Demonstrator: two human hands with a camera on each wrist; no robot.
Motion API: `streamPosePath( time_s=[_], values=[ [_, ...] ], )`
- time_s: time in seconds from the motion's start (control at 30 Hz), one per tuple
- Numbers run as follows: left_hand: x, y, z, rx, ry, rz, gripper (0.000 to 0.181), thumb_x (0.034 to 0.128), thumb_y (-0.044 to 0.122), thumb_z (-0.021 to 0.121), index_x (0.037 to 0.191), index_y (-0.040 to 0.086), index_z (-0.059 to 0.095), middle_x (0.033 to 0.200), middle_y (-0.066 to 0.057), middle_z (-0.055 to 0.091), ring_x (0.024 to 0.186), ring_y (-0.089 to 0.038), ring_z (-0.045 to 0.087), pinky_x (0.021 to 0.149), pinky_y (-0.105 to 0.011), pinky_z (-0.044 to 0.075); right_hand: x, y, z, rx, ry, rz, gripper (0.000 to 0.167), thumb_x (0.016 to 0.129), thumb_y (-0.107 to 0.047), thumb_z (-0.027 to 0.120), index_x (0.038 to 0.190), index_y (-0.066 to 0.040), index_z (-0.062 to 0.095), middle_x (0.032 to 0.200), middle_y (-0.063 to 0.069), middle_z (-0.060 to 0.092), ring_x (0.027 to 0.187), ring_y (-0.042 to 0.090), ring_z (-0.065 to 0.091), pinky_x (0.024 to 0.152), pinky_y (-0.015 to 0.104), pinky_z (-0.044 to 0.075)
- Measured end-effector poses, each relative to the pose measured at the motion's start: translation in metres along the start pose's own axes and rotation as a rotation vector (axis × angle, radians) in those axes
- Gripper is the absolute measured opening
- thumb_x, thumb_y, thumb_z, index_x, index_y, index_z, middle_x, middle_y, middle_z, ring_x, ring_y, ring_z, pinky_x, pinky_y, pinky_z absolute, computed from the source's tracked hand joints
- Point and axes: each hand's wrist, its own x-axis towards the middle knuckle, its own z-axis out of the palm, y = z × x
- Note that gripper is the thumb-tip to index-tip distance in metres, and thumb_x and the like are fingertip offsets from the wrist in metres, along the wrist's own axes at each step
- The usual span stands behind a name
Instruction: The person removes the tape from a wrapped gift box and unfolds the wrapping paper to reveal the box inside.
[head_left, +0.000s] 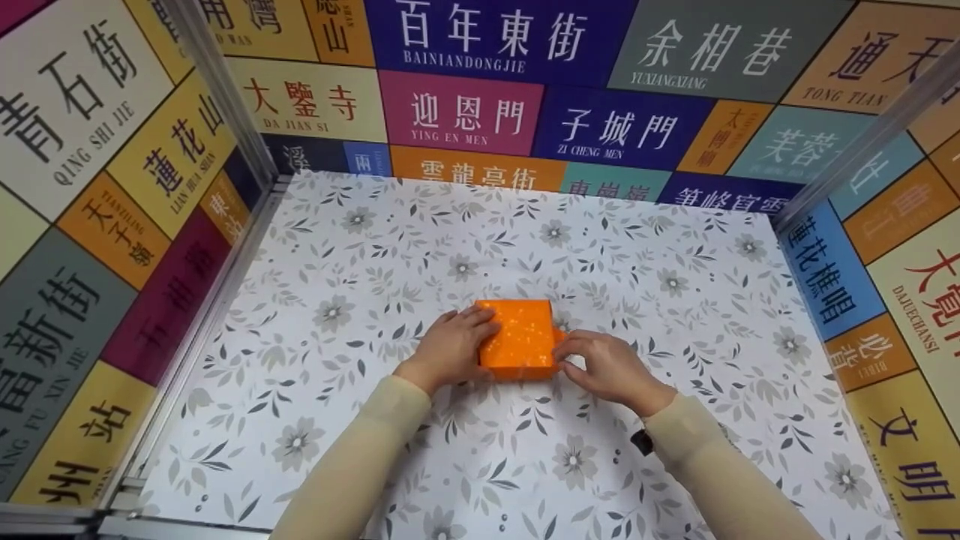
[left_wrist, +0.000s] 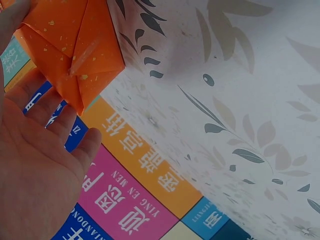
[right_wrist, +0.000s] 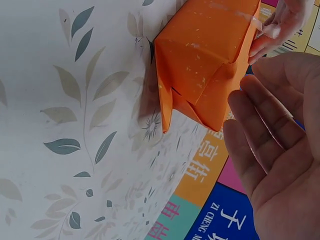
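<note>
A small box wrapped in gold-flecked orange paper [head_left: 517, 337] sits on the patterned tabletop. My left hand [head_left: 448, 351] holds its left side, fingers over the top and thumb by the near edge. At that end, the left wrist view shows the paper [left_wrist: 92, 55] folded into creased, pointed flaps. By the box's right side, my right hand [head_left: 607, 367] touches the paper with loosely bent fingers [right_wrist: 242, 107]. A loose paper flap [right_wrist: 165, 97] sticks out from the right end in the right wrist view. The right thumb's contact is hidden there.
White floral paper [head_left: 337, 247] covers the tabletop. Upright panels with coloured Chinese street-name blocks [head_left: 465, 112] stand at the back and both sides, with clear strips [head_left: 236, 90] at the corners. A dark band [head_left: 642, 442] shows at the right wrist.
</note>
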Motion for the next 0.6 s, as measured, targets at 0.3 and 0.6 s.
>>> streamPosePath(
  time_s=[0.3, 0.6],
  values=[
    [0.000, 0.000, 0.000, -0.003, -0.003, 0.000, 0.088, 0.0759, 0.055, 0.081, 0.149, 0.017, 0.049, 0.159, -0.003, 0.035, 0.147, -0.024, 0.026, 0.116, -0.049, 0.024, 0.019, -0.006, 0.011, -0.043, 0.014, 0.022, 0.017, 0.091, -0.012, 0.069, 0.107, -0.015, 0.074, 0.110, -0.005, 0.066, 0.104, 0.016, 0.061, 0.092, 0.036, 0.051],
    [0.000, 0.000, 0.000, 0.015, -0.008, 0.002, 0.088, 0.0765, 0.054, 0.081, 0.150, 0.017, 0.048, 0.159, -0.002, 0.035, 0.147, -0.023, 0.026, 0.116, -0.050, 0.025, 0.027, -0.016, 0.016, -0.024, -0.033, 0.007, 0.029, 0.092, -0.005, 0.066, 0.119, -0.015, 0.071, 0.117, -0.002, 0.065, 0.111, 0.018, 0.060, 0.096, 0.037, 0.049]
  ],
)
